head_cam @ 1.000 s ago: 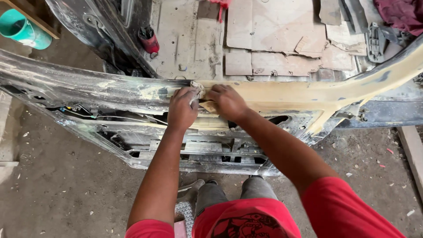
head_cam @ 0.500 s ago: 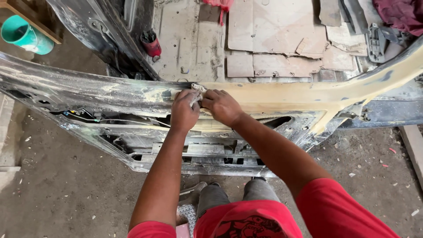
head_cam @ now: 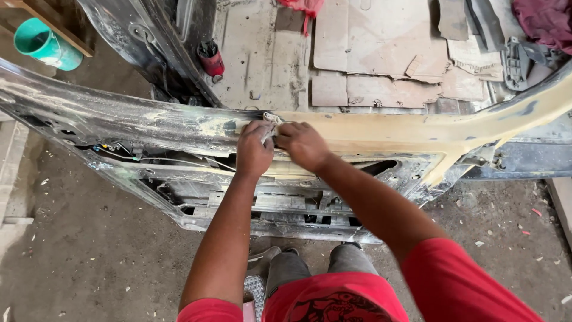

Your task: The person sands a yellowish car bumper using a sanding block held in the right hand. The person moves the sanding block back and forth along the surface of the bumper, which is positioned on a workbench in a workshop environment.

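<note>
A bare car door (head_cam: 149, 125) stands across the view, its top edge dark and scuffed on the left and coated in tan filler on the right. My left hand (head_cam: 254, 150) and my right hand (head_cam: 302, 143) sit side by side on that top edge, both pressed onto a small folded piece of grey sandpaper (head_cam: 271, 121). The paper lies where the dark metal meets the tan filler. Only a corner of it shows above my fingers. Below my hands the door's inner frame (head_cam: 286, 203) has open cut-outs.
A teal bucket (head_cam: 44, 45) sits at top left. A small red can (head_cam: 210, 58) stands on the stripped car floor, next to flattened cardboard (head_cam: 381, 53). A maroon cloth (head_cam: 545, 21) lies at top right. Dusty concrete floor with debris surrounds my feet (head_cam: 259, 280).
Both hands have slid a little to the left along the door's top edge, still pressing the sandpaper.
</note>
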